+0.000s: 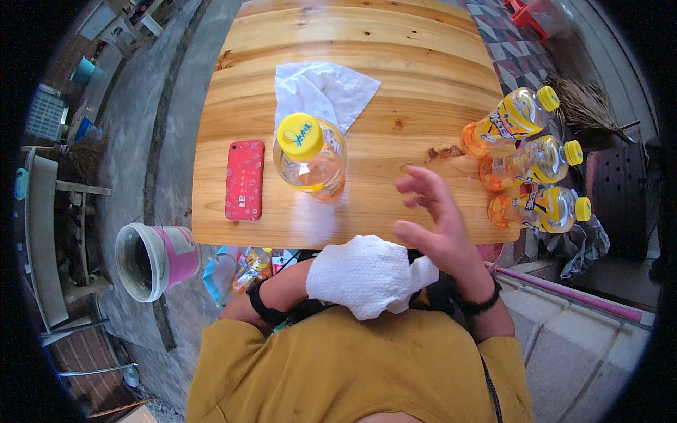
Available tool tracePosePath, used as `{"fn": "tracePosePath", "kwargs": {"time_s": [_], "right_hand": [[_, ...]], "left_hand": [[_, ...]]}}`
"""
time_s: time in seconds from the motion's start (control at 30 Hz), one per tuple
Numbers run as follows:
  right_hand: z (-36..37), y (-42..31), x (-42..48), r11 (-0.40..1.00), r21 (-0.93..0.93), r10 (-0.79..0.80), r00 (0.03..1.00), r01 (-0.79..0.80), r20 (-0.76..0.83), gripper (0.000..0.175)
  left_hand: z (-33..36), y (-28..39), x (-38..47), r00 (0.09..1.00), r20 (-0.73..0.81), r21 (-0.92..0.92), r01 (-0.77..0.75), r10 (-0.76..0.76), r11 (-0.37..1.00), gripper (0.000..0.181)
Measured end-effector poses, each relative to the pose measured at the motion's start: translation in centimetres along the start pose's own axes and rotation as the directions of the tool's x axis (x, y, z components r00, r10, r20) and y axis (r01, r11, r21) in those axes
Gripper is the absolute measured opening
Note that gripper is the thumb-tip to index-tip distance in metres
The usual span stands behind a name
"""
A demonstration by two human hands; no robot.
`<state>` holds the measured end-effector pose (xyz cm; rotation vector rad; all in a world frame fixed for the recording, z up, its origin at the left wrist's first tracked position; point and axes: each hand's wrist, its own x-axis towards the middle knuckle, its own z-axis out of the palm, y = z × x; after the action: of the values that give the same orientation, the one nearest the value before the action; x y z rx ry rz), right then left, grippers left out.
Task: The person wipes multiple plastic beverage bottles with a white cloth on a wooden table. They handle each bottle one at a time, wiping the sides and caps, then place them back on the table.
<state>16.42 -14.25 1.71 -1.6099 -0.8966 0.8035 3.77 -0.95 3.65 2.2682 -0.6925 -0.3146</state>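
Note:
A white textured cloth or paper towel (pixel 362 275) is draped over my left hand, hiding its fingers; only my left wrist (pixel 293 285) and forearm show. To its right, my right hand (pixel 444 227) is raised above the table's near edge, slightly blurred, with fingers apart and nothing in them. Ahead of both hands, a clear plastic bottle (pixel 334 150) with a yellow cap and orange contents stands upright. Behind it, a second white cloth or tissue (pixel 322 90) lies crumpled on the wooden table (pixel 402 137). Left of the bottle lies a phone in a red patterned case (pixel 245 180).
Along the table's right edge stand three similar bottles (pixel 505 121), (pixel 529 163), (pixel 539 209). A white and pink bucket (pixel 158 259) is on the floor at left. Below the near edge, a blue and white bag or box (pixel 219 275) sits beside more bottles (pixel 251 269).

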Motion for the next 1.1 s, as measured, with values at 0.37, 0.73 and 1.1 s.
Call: {"fn": "tracePosePath", "kwargs": {"time_s": [0.37,0.73,1.1], "right_hand": [[7.8,-0.5,6.9,0.980,-0.128,-0.134,0.977,0.156,0.166,0.087],[-0.2,0.8,-0.6,0.933,0.354,0.046,0.997,-0.067,0.067,0.066],[-0.9,1.2,-3.2,0.981,-0.192,0.035,0.977,0.006,0.211,0.076]], "left_hand": [[-0.2,1.2,-3.6,0.977,-0.099,-0.076,0.179,-0.187,0.981,0.053],[1.1,-0.3,-8.3,0.199,-0.773,-0.552,0.257,-0.602,0.793,0.073],[-1.6,-0.1,1.3,0.218,-0.772,-0.483,0.409,-0.597,0.774,0.021]]}}
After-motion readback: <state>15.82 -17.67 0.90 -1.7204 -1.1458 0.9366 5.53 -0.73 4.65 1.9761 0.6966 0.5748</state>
